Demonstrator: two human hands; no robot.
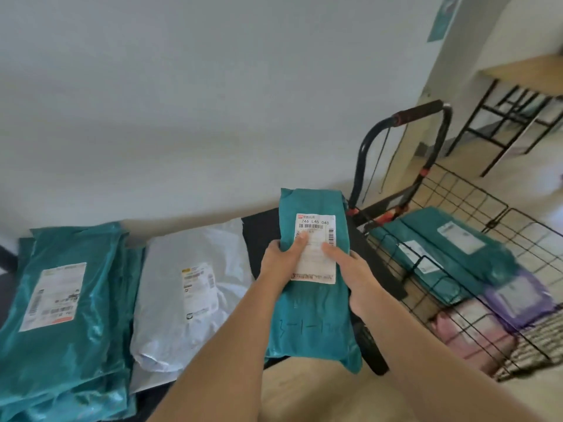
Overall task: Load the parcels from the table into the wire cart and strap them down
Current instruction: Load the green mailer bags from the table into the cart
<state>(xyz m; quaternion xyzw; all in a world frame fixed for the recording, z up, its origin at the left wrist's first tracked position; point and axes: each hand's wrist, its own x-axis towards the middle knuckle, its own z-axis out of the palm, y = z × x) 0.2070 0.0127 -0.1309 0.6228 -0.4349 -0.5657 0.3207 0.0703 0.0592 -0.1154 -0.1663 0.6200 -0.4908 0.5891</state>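
Pale wall (182, 117) behind a dark table (152, 402) bearing a teal stack (70, 300) and a white parcel (189, 293). My left grip (281, 260) and right grip (350, 269) both clasp the held teal parcel (313, 324) by its sides, thumbs on the label, at the table's end beside the wire cart (475, 202). I judge it best to carry it level over the near rim and lay it flat on the loaded parcels (457, 254), leaving room for straps.
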